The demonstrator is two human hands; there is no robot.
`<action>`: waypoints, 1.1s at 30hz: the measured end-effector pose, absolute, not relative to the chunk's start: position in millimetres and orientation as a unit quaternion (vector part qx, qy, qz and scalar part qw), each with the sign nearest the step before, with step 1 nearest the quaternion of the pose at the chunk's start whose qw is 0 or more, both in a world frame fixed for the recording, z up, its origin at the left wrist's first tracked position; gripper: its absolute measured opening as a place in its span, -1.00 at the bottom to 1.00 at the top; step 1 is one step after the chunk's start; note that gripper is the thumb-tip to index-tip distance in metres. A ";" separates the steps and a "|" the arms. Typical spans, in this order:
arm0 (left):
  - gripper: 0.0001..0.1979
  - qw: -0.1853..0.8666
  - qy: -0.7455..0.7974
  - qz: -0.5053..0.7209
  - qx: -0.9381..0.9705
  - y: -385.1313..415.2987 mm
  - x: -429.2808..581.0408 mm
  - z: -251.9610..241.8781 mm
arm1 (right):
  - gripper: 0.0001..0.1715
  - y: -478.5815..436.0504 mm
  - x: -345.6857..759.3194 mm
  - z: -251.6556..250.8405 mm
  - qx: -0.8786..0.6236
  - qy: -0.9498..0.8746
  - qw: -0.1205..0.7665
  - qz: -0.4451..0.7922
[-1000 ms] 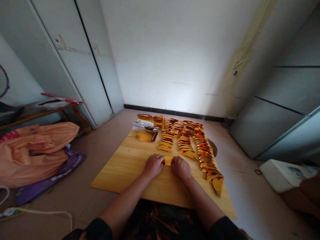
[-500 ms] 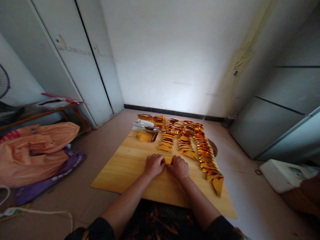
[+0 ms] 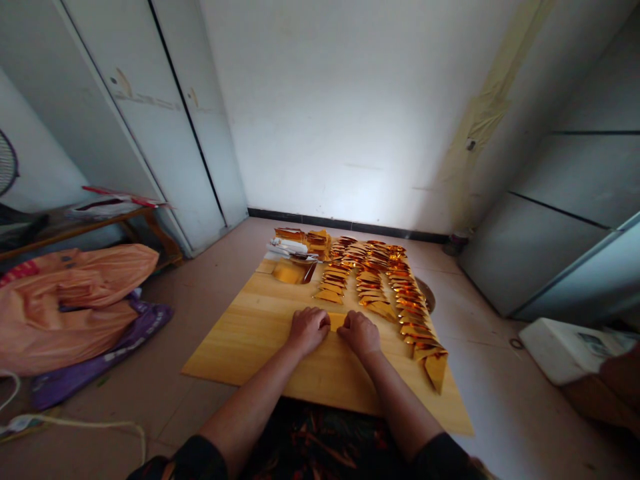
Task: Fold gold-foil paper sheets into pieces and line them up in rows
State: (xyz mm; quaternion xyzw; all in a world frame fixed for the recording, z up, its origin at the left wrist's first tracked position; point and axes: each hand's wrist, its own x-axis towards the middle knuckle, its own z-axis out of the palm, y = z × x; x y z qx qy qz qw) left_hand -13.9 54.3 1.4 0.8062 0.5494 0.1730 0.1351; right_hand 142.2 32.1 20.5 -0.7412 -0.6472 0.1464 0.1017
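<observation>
A small sheet of yellow-gold paper (image 3: 337,321) lies on the wooden board (image 3: 250,340), between my two hands. My left hand (image 3: 309,329) has its fingers curled on the paper's left end. On the right end, my right hand (image 3: 361,331) pinches the paper with bent fingers; part of the sheet is hidden beneath both hands. Just beyond and to the right, folded gold foil papers (image 3: 373,283) lie overlapped in several rows. A shallow stack of gold paper sheets (image 3: 290,271) rests at the board's far left.
White rolled material (image 3: 289,247) and bundled gold papers (image 3: 317,241) sit at the board's back edge. Orange and purple bags (image 3: 80,300) lie on the left floor. A grey cabinet (image 3: 165,120) stands behind them. At right are a fridge-like grey unit (image 3: 555,200) and a white box (image 3: 565,350).
My right hand has slid slightly to the right, away from the left hand, so more of the paper shows between them. My left hand stays nearly in place.
</observation>
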 end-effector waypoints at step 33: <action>-0.77 0.180 0.484 0.225 0.826 59.5 -30.1 -6.1 | -0.73 32.4 164.1 0.6 -0.704 -0.662 0.202 0.159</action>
